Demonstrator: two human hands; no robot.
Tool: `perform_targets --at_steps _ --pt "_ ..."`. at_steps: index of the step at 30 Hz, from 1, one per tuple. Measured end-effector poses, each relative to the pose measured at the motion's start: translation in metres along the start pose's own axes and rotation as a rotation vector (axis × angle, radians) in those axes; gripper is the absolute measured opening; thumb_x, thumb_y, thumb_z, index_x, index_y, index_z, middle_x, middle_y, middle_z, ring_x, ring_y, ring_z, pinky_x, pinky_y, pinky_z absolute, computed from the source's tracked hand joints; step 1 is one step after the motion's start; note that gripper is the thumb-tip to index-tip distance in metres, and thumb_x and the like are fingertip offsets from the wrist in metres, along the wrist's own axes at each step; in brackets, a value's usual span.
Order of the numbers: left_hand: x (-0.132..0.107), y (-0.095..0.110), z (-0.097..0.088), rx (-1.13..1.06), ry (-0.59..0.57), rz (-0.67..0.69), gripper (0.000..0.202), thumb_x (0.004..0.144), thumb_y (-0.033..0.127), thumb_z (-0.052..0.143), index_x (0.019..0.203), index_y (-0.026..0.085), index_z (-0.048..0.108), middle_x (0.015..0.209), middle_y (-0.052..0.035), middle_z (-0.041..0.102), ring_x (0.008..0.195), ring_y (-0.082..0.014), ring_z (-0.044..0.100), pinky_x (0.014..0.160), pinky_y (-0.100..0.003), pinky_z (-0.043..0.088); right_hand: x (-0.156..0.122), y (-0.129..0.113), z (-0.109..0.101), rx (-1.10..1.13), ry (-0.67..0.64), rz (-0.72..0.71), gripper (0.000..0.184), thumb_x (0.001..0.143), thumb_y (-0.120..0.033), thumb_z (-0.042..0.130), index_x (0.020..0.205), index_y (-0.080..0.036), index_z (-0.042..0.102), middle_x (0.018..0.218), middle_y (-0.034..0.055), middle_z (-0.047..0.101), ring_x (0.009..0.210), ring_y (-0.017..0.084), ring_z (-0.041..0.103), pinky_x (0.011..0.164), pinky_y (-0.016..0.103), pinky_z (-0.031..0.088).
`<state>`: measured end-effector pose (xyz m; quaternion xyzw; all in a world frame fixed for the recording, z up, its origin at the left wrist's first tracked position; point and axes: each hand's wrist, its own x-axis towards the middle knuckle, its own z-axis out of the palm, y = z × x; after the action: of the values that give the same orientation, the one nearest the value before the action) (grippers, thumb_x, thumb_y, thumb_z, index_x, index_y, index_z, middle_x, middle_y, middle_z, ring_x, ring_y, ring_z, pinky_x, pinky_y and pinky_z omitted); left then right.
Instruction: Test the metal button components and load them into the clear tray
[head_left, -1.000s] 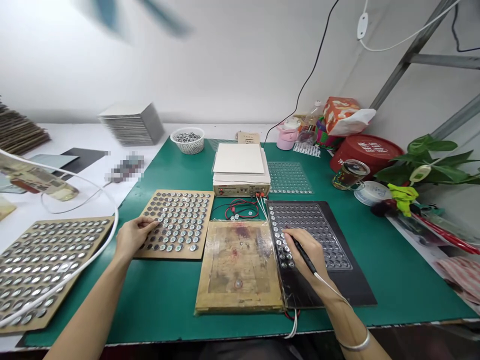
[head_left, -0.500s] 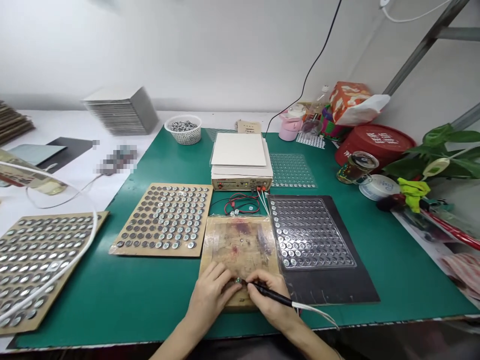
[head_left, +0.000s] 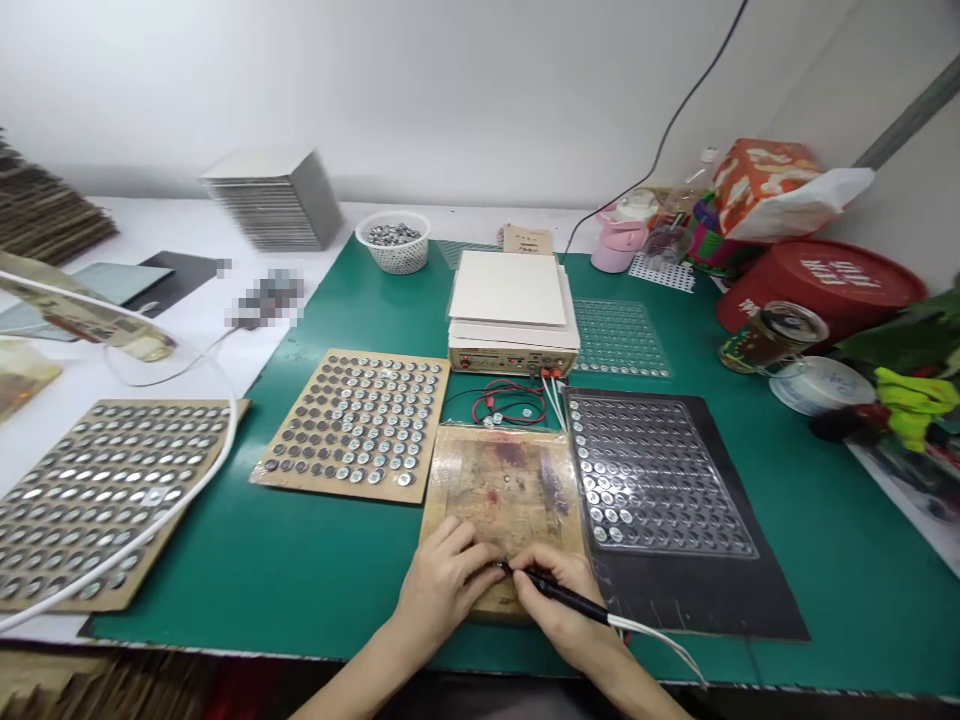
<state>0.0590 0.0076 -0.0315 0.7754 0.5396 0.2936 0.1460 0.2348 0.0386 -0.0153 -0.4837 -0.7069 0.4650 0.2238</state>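
White painted wall (head_left: pixel 390 90) fills the back of the room, meeting the work area in a straight line. Light soft, even, without hard shadows. Grey metal strut (head_left: pixel 907 112) cuts across the upper right corner. Thin black cable (head_left: pixel 670 130) drops down the wall. Green-matted surface (head_left: pixel 262 570) adjoins a white tabletop (head_left: pixel 165 225) at left.

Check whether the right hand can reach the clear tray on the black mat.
Probably yes: the right hand, gripping a black wired pen, sits at the wooden board beside the black mat, and nothing stands between it and the clear tray.
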Motion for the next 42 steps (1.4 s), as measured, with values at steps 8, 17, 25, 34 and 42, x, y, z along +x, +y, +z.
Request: perform_targets --at_steps 8,17,25,34,42 --pt "0.019 -0.038 -0.059 0.112 -0.033 -0.176 0.017 0.090 0.033 0.057 0.083 0.021 0.068 0.082 -0.0021 0.065 0.080 -0.0164 0.057 0.070 -0.027 0.046 0.008 0.005 -0.004 -0.037 -0.045 -0.046 0.022 0.079 -0.028 0.049 0.064 -0.018 0.061 0.053 -0.0010 0.056 0.050 0.014 0.055 0.048 0.022 0.035" --pt "0.035 -0.165 -0.130 0.467 0.227 -0.636 0.029 0.084 0.036 0.049 0.090 0.017 0.070 0.084 -0.0079 0.064 0.079 -0.0231 0.057 0.070 -0.031 0.042 0.003 0.004 -0.002 0.012 -0.044 -0.044 0.017 0.079 -0.024 0.049 0.068 -0.018 0.061 0.058 -0.0015 0.057 0.054 0.013 0.054 0.051 0.021 0.035" --pt "0.034 -0.170 -0.129 0.468 0.155 -0.676 0.031 0.083 0.040 0.049 0.091 0.020 0.071 0.087 -0.0072 0.064 0.081 -0.0235 0.058 0.068 -0.030 0.040 0.005 0.000 0.002 0.004 -0.031 -0.012 0.014 0.076 -0.018 0.050 0.064 -0.018 0.058 0.057 -0.0027 0.054 0.056 0.012 0.052 0.052 0.020 0.031" --pt "0.048 -0.174 -0.137 0.319 0.167 -0.811 0.024 0.073 0.043 0.058 0.073 0.020 0.066 0.064 -0.0030 0.065 0.062 -0.0209 0.061 0.051 -0.026 0.036 0.004 -0.001 0.002 0.038 -0.012 -0.015 0.014 0.075 -0.018 0.050 0.063 -0.018 0.057 0.058 -0.0025 0.055 0.057 0.012 0.053 0.054 0.020 0.033" --pt "0.036 -0.119 -0.124 0.190 0.363 -0.708 0.027 0.076 0.047 0.055 0.081 0.021 0.063 0.083 -0.0015 0.068 0.072 -0.0174 0.062 0.065 -0.025 0.046 0.002 0.006 0.005 0.048 -0.007 -0.025 0.012 0.072 -0.013 0.050 0.061 -0.017 0.054 0.055 -0.0040 0.052 0.056 0.011 0.052 0.052 0.019 0.031"
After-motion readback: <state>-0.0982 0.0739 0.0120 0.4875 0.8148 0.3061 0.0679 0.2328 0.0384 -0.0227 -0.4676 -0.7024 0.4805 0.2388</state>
